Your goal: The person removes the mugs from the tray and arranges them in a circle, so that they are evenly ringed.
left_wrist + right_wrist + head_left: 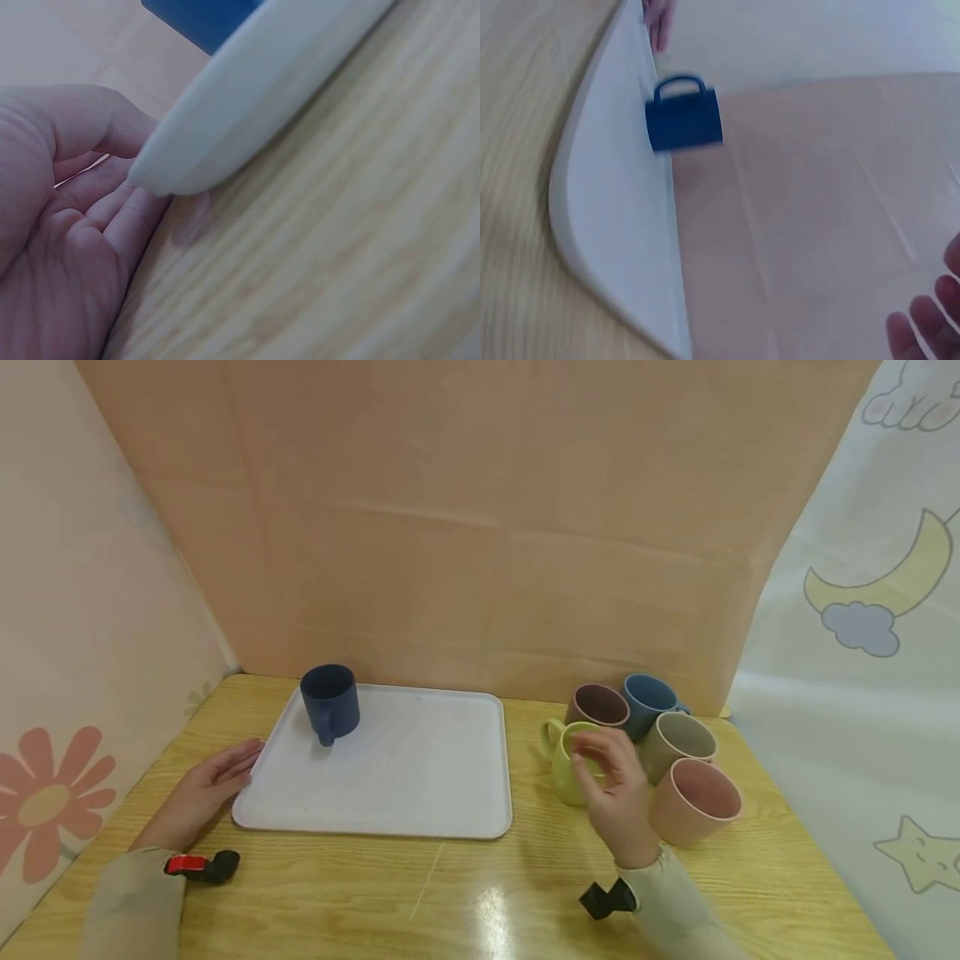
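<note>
A white tray (pixel 405 777) lies on the table, and my left hand (pixel 208 789) is at its left side. In the left wrist view, the fingers (pixel 131 217) touch the tray's rim. A dark blue mug (pixel 333 702) stands upright at the tray's back left, handle towards me. My right hand (pixel 618 793) is in front of a yellow-green mug (pixel 567 777), partly covering it. Its fingers are loosely bent with nothing seen between them. In the right wrist view, the fingertips (pixel 930 322) show at the lower right, apart from any mug.
Behind and right of the yellow-green mug stand a maroon mug (pixel 581 714), a blue mug (pixel 637 722), a grey-beige mug (pixel 660 752) and a pink mug (pixel 675 818), close together. A brown sheet (pixel 480 568) rises along the table's back edge.
</note>
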The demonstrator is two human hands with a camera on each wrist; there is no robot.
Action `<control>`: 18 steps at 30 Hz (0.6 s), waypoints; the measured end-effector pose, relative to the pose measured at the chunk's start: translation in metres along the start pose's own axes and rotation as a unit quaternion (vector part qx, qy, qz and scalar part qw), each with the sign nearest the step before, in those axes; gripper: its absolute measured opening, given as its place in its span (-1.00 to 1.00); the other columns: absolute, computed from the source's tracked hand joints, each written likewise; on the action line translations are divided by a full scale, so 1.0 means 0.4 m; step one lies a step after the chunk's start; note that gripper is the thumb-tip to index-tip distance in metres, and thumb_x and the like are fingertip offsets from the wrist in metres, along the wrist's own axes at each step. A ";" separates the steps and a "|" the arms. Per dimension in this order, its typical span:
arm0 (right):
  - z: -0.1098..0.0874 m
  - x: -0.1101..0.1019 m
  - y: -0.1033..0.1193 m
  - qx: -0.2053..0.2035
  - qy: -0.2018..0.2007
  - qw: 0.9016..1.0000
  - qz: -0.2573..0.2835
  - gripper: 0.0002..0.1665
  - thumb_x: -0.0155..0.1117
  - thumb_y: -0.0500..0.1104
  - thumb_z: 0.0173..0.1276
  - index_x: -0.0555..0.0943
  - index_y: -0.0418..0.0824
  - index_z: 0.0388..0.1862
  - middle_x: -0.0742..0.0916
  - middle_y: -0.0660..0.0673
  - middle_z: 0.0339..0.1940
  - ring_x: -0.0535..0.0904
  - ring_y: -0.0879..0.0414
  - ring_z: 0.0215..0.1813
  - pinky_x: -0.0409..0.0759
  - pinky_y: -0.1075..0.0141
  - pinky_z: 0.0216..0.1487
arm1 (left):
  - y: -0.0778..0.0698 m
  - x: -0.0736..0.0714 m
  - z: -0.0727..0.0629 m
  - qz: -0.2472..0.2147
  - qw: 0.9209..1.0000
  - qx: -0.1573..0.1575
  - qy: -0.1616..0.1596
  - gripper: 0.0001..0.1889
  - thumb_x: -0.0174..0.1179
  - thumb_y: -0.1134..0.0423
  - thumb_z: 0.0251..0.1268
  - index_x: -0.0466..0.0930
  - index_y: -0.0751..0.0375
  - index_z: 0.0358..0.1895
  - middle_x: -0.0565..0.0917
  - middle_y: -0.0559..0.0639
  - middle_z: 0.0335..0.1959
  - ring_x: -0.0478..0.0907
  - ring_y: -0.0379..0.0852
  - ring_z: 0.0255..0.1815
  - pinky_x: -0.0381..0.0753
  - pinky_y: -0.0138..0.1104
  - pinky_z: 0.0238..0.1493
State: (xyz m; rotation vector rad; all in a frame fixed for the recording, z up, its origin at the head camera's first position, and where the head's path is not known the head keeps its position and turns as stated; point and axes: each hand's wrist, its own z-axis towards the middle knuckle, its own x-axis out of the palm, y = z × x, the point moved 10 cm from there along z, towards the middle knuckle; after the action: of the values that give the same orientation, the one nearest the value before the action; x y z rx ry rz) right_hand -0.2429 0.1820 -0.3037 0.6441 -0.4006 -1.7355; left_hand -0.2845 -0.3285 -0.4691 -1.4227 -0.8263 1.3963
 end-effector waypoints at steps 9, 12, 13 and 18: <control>0.010 0.339 -0.113 0.223 0.151 0.957 0.110 -0.69 0.24 -0.44 0.39 0.60 -0.42 0.10 0.63 -0.31 0.11 0.58 -0.17 0.14 0.63 0.31 0.09 | 0.010 -0.007 0.001 -0.010 1.000 -0.011 -0.001 -0.33 0.02 0.24 0.63 -0.04 0.53 0.56 0.09 0.59 0.50 0.29 -0.78 0.16 0.39 -0.73 0.06; 0.006 0.437 -0.145 0.279 0.177 0.936 0.124 -0.68 0.26 -0.37 0.41 0.61 -0.36 0.13 0.66 -0.29 0.15 0.60 -0.17 0.17 0.61 0.25 0.12 | 0.014 -0.007 -0.002 -0.010 1.000 -0.014 0.001 -0.33 0.01 0.23 0.63 -0.04 0.54 0.56 0.09 0.57 0.51 0.29 -0.78 0.17 0.39 -0.72 0.07; 0.006 0.467 -0.152 0.289 0.183 0.931 0.126 -0.67 0.27 -0.35 0.42 0.61 -0.35 0.14 0.66 -0.30 0.16 0.60 -0.16 0.17 0.61 0.23 0.13 | 0.015 -0.005 -0.002 -0.009 1.000 -0.014 0.003 -0.32 0.01 0.23 0.63 -0.05 0.55 0.56 0.09 0.57 0.51 0.29 -0.78 0.17 0.39 -0.72 0.07; 0.005 0.592 -0.189 0.321 0.191 0.920 0.119 -0.68 0.31 -0.23 0.42 0.66 -0.25 0.12 0.68 -0.24 0.17 0.63 0.02 0.13 0.61 0.23 0.09 | 0.014 0.000 0.002 -0.004 1.000 -0.018 0.003 -0.31 0.02 0.20 0.63 -0.04 0.54 0.56 0.09 0.58 0.50 0.29 -0.79 0.15 0.38 -0.73 0.07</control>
State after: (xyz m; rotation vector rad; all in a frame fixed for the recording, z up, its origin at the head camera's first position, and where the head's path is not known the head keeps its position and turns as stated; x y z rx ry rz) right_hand -0.3417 -0.0269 -0.3956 1.3216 -0.7464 -1.1898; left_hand -0.2863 -0.3302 -0.4741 -1.4476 -0.8564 1.3766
